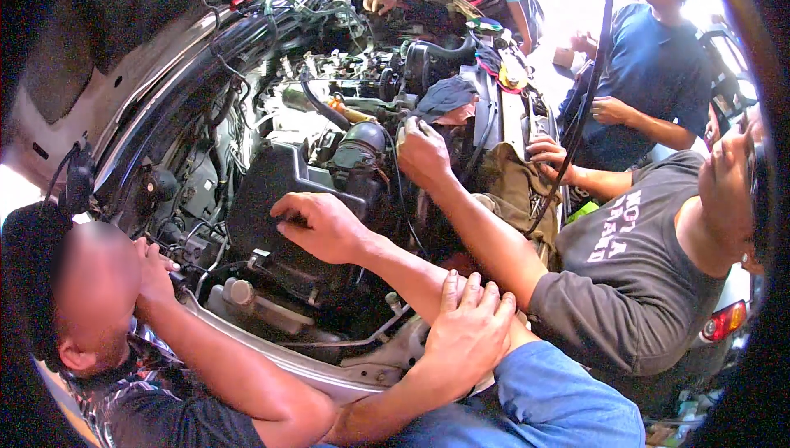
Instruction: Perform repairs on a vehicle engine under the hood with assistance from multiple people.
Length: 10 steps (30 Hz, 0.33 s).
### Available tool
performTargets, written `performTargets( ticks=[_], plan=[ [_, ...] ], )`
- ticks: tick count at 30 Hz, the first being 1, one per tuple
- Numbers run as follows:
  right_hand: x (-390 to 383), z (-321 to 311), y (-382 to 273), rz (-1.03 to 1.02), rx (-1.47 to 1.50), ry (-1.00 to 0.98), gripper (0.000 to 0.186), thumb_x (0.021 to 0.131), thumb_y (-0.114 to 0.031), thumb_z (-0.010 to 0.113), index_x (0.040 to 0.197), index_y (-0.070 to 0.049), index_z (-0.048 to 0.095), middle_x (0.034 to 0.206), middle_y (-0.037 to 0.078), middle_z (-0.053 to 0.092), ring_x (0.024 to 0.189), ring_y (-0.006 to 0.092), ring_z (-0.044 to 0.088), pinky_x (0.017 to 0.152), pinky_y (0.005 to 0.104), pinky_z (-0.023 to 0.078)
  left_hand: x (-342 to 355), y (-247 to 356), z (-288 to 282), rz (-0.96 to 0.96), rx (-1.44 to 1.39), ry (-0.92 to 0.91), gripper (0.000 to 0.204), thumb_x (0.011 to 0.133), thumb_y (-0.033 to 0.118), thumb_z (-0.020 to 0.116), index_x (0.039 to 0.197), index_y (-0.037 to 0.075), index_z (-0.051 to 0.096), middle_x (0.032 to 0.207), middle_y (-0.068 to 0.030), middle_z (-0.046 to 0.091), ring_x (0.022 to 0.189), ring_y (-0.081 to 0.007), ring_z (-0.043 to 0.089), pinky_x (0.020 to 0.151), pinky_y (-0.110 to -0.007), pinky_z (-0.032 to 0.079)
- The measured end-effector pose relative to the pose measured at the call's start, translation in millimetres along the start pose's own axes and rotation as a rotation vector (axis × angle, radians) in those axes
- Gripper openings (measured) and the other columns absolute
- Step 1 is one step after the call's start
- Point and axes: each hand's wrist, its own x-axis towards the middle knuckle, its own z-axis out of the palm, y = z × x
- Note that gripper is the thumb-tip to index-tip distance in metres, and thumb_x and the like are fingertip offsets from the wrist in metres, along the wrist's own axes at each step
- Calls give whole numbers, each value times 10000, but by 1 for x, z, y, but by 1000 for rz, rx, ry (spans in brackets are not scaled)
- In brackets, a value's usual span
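Observation:
My right forearm reaches in from the lower edge, out of a rolled blue sleeve (568,399). My right hand (325,222) hovers over the black plastic engine-bay cover (271,189), fingers loosely bent and apart, with nothing visible in them. Across that forearm lies my left hand (473,333), its fingers wrapped over the bare skin near the elbow. Beyond my right hand are a round black intake piece (362,143) and the exposed top of the engine (346,74). A co-worker's hand (424,150) is beside the engine, its fingertips pinched together; what they hold is too small to tell.
A person (189,366) leans in at the left, hand near the mouth. Another in a grey shirt (634,259) bends in from the right. Dark cloth (448,98) and a brown cloth (506,172) lie by the engine. The raised hood (74,86) slants overhead; more people stand beyond.

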Motion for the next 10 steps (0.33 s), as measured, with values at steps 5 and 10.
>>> performTargets(
  ticks=[5,10],
  plan=[
    [-1,-1,-1,6,4,-6,273,843,-184,672,1067,-28,660,975,197,689,964,373,670,861,450,533,1,2,-2,-16,14,-28,473,915,366,578,1296,91,631,1308,-143,621,1304,-337,513,1148,-581,251],
    [0,-3,1,0,-42,-4,283,842,-203,686,1069,-36,662,985,201,690,992,369,667,880,446,528,2,1,-2,-7,17,-26,479,916,362,579,1306,89,627,1312,-143,621,1306,-337,513,1147,-576,257]
  ],
)
